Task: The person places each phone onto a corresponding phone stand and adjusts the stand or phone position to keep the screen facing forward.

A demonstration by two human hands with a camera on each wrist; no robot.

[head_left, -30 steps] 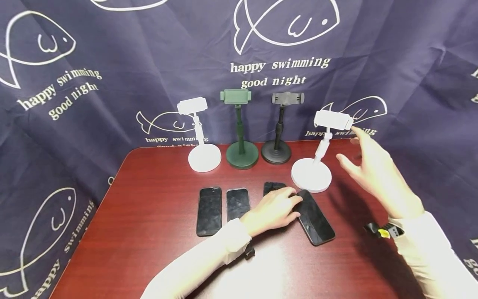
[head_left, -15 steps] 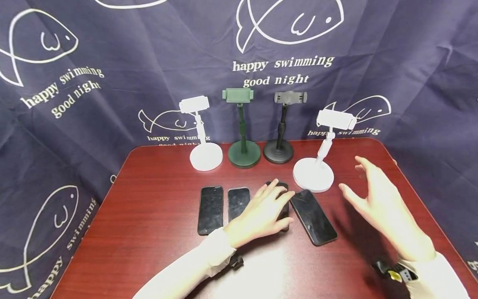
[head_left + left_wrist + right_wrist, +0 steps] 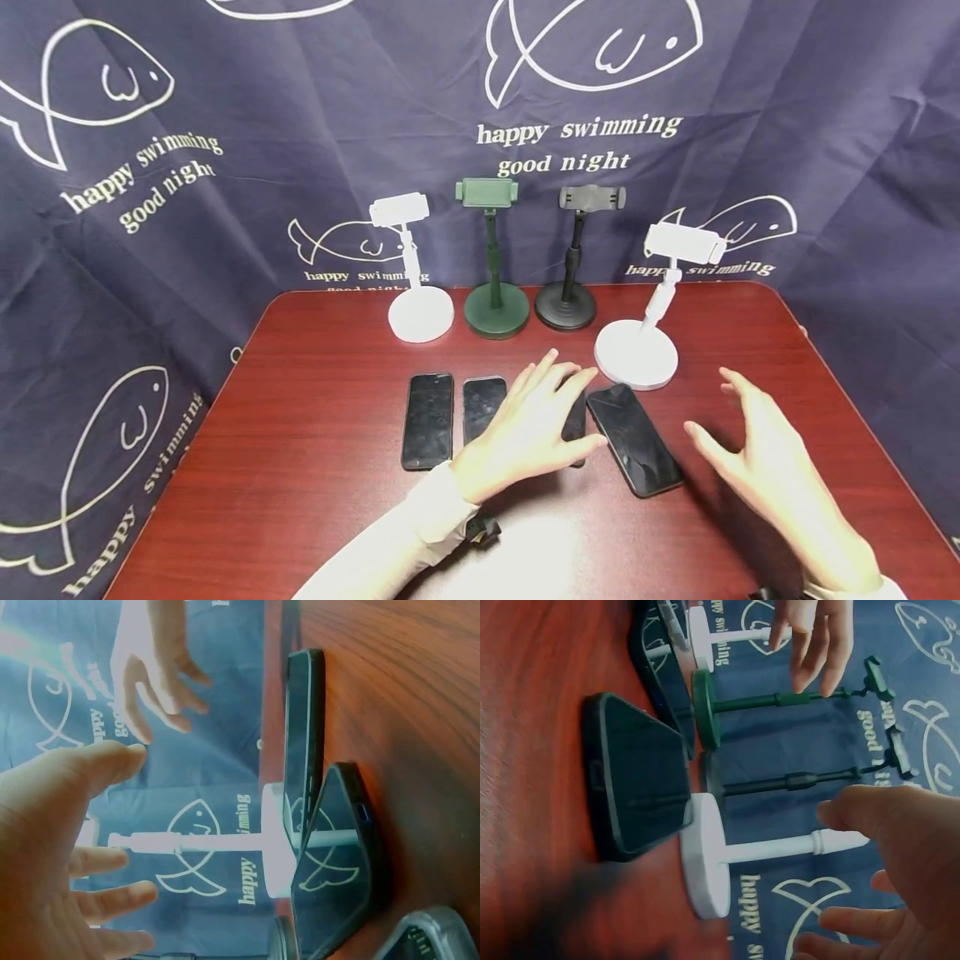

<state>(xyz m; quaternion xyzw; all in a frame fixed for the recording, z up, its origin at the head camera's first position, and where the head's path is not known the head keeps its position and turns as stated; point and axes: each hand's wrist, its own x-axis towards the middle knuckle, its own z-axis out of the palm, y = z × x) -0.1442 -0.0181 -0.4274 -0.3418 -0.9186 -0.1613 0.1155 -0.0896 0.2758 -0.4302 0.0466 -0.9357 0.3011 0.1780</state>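
My left hand (image 3: 525, 429) hovers with spread fingers over a dark phone (image 3: 575, 425), which it partly hides. It holds nothing, and in the left wrist view its fingers (image 3: 116, 896) are apart from the phones. Right of it lies a tilted black phone (image 3: 633, 440), screen up. Farther right my right hand (image 3: 780, 475) is raised with relaxed fingers and holds nothing. Its nearest things are that tilted phone and the white phone stand (image 3: 636, 356) behind it. To the left, a second phone (image 3: 478, 408) shows partly beside my left hand, next to a black phone (image 3: 428, 423).
Along the back of the red-brown table (image 3: 300, 500) stand another white phone stand (image 3: 420, 315), a green stand (image 3: 497, 312) and a black stand (image 3: 566, 308). A dark blue curtain (image 3: 420, 100) with white fish prints hangs behind the table.
My right hand has come down toward me from the right white stand's clamp. My left hand has lifted and shifted left, away from the tilted phone's edge. The stands stay put.
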